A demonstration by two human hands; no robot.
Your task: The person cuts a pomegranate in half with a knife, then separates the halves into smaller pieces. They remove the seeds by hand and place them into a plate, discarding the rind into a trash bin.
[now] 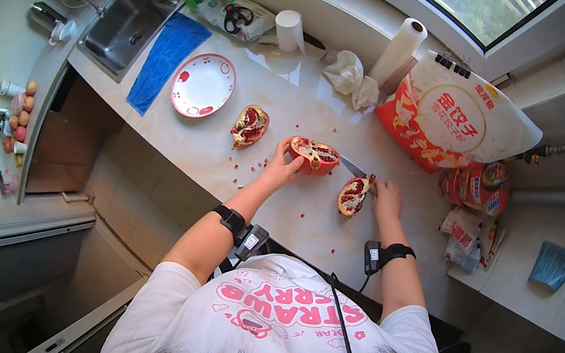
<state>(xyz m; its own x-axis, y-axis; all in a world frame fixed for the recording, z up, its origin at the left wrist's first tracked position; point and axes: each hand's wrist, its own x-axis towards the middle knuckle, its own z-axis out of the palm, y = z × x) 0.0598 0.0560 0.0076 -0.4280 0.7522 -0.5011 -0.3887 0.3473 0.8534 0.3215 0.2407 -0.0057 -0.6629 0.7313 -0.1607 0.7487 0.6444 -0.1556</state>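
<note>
My left hand (283, 164) grips the near left side of a large cut pomegranate piece (315, 157), its seeds facing up. My right hand (387, 196) is at the handle end of a knife (354, 167); its fingers hide most of the handle, and the blade points left towards the large piece. A smaller pomegranate piece (353, 195) lies beside my right hand, over part of the knife. Another cut piece (250, 126) rests on the counter between the large piece and a white plate with a red rim (203, 86). Loose seeds are scattered about.
A blue cloth (168, 62) lies between the plate and a steel sink (126, 32). Along the back stand a paper roll (289, 30), crumpled plastic (346, 72), an upright plastic-wrap roll (400, 50) and a clipped flour bag (455, 115). Packaged goods (474, 185) are at the right.
</note>
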